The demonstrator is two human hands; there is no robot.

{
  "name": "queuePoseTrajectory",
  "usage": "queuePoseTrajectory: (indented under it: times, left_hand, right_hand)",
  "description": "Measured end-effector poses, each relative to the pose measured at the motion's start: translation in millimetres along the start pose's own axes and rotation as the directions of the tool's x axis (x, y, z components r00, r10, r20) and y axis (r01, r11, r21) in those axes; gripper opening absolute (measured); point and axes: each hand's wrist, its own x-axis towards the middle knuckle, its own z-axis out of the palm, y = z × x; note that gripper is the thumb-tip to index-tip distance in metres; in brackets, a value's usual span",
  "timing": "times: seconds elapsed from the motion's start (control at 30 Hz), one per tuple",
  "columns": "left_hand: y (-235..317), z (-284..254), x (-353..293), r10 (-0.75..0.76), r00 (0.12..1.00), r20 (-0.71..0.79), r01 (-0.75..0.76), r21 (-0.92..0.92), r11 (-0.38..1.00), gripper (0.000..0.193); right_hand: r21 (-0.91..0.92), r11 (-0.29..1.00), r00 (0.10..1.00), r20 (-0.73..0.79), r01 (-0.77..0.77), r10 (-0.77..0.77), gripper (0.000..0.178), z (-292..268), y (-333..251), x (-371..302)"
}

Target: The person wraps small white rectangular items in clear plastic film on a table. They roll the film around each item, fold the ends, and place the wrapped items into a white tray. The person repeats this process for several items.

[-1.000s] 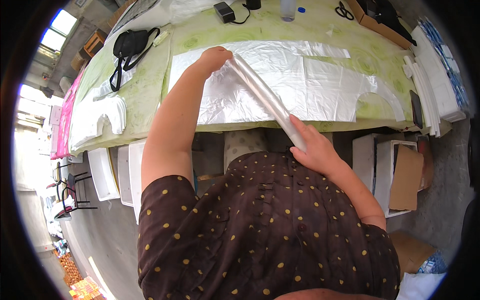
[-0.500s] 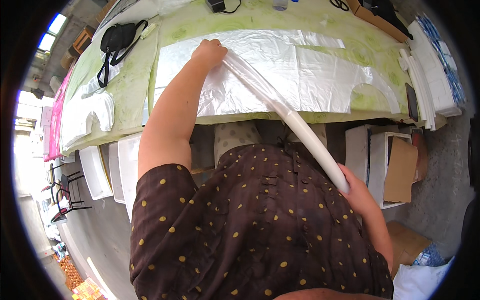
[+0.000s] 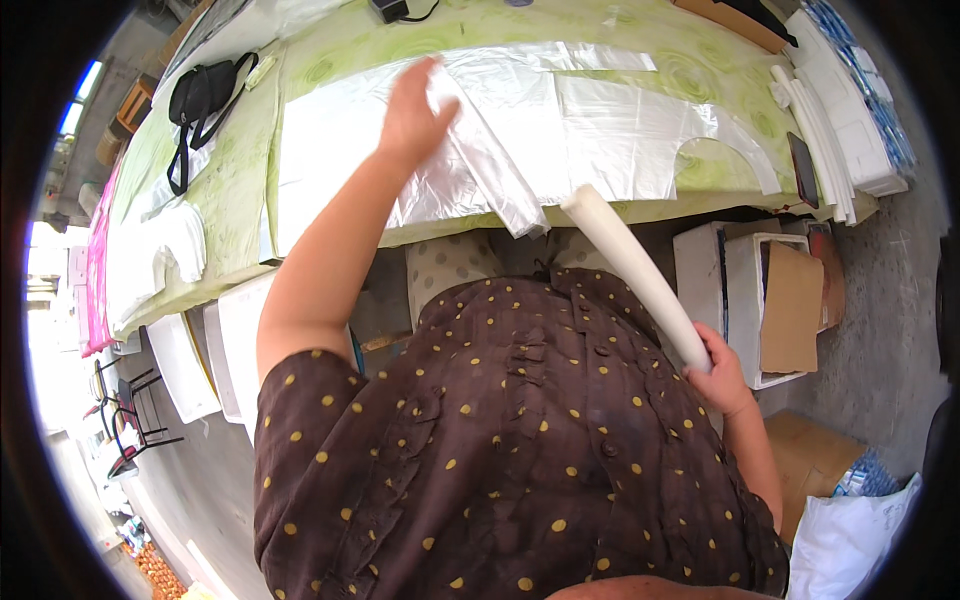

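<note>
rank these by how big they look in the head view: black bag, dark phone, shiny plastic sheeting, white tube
1. Shiny plastic sheeting
2. White tube
3. Black bag
4. Dark phone

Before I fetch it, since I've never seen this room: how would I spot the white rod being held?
Find the big green-patterned table, then the person's right hand on its near side. The white rod slants from that hand toward the table's edge. Unlike the white rods lying at the table's right end, this one is held.
</note>
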Motion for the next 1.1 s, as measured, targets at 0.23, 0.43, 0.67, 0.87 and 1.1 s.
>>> queuePoseTrajectory:
  times: [0.23,0.43,0.67,0.87,1.1]
  left_hand:
    - [66,-17,-92,0.316,0.694,0.647,-0.543,0.182,0.82,0.091]
    - [57,-14,-100,0.47,0.707,0.529,-0.616,0.135,0.776,0.072]
    - [56,-12,-104,0.439,0.711,0.549,-0.614,0.182,0.768,0.067]
    - [54,-11,-102,0.414,0.713,0.566,-0.586,0.157,0.795,0.067]
    - [47,-5,-101,0.522,0.769,0.37,-0.561,-0.001,0.828,0.051]
  right_hand:
    - [-0.366,0.851,0.914,-0.004,0.377,-0.406,0.059,-7,-88,111]
    - [-0.615,0.616,0.841,0.155,0.493,-0.519,0.056,-5,-154,207]
    - [-0.758,0.556,0.871,0.033,0.342,-0.491,0.058,-13,-152,282]
    - [-0.863,0.317,0.627,0.0,0.394,-0.779,0.059,15,-145,284]
    - [-0.469,0.286,0.426,0.226,0.836,-0.876,0.063,112,-162,230]
